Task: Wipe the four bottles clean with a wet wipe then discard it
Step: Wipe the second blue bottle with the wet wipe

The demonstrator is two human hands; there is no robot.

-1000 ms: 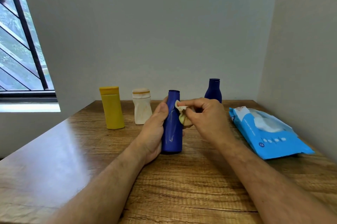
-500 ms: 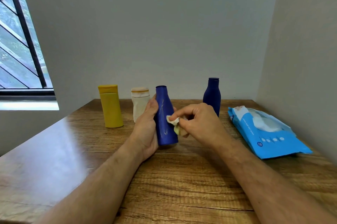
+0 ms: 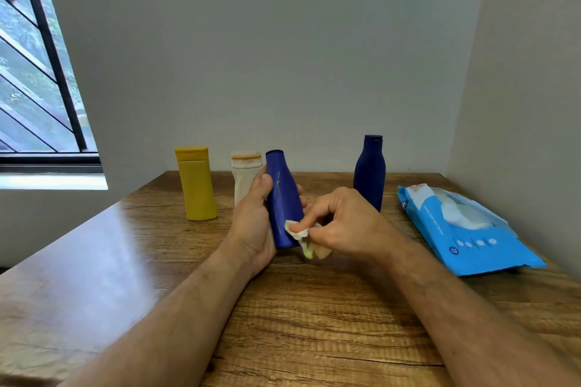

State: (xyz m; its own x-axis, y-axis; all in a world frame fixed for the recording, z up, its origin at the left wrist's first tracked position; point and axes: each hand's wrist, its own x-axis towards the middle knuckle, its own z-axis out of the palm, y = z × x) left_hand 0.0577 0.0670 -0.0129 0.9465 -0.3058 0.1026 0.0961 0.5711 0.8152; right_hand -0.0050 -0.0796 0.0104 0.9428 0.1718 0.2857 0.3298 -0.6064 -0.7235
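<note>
Four plastic bottles stand or are held over a brown wood-grain table (image 3: 314, 323). One of them, a slim royal-blue plastic bottle (image 3: 283, 198) with a narrow capped neck, is lifted and tilted so its top leans to the left; a pale smear runs down its front. The left hand (image 3: 254, 223) grips this bottle, thumb up along its left side and fingertips showing past its right edge. The right hand (image 3: 342, 223) pinches a crumpled white wet wipe (image 3: 298, 231), soiled yellowish at its lower end, between thumb and fingers and presses it against the lower right part of the blue bottle.

Just behind the left hand stands a squat cream-white plastic bottle (image 3: 243, 179) with an orange-stained cap, partly hidden by the hand. To its left, apart from it, stands a mustard-yellow flat-sided plastic bottle (image 3: 196, 185) with a wide flip cap, upright near the table's back edge. Behind the right hand, upright, is a dark navy plastic bottle (image 3: 369, 172) with a short neck and cap.

Further right, near the side wall, lies a light-blue soft pack of wet wipes (image 3: 465, 238), its flap peeled open and a white wipe showing in the opening. A plain grey wall (image 3: 267, 56) backs the table, and a barred window (image 3: 34, 72) sits at the far left.
</note>
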